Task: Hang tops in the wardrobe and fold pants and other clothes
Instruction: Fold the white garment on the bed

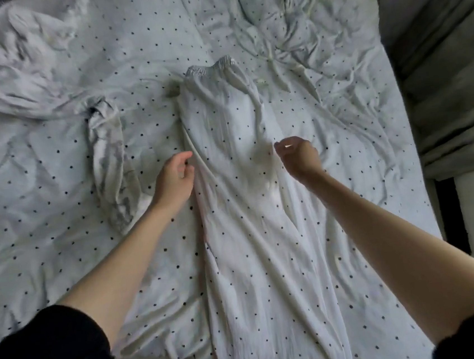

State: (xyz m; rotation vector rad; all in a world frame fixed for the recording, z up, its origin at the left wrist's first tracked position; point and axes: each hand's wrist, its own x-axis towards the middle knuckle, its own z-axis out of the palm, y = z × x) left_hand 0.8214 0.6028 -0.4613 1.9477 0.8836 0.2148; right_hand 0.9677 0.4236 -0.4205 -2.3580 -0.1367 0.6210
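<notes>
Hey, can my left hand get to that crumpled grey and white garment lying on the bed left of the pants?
Probably yes. The left hand hovers just right of the crumpled grey-and-white garment, with only bare dotted bedsheet between.

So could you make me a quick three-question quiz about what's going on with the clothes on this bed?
1. True or false: the white pants lie lengthwise on the dotted bedsheet, with the elastic waistband at the far end.
2. Which hand is at the pants' left edge? A) left hand B) right hand C) neither
3. Fill in: the crumpled pale garment lies to the ____ of the pants.

Key
1. True.
2. A. Its fingers are loosely curled at the edge; whether they pinch the cloth cannot be told. The right hand, curled, is over the pants' middle.
3. Left.
</notes>
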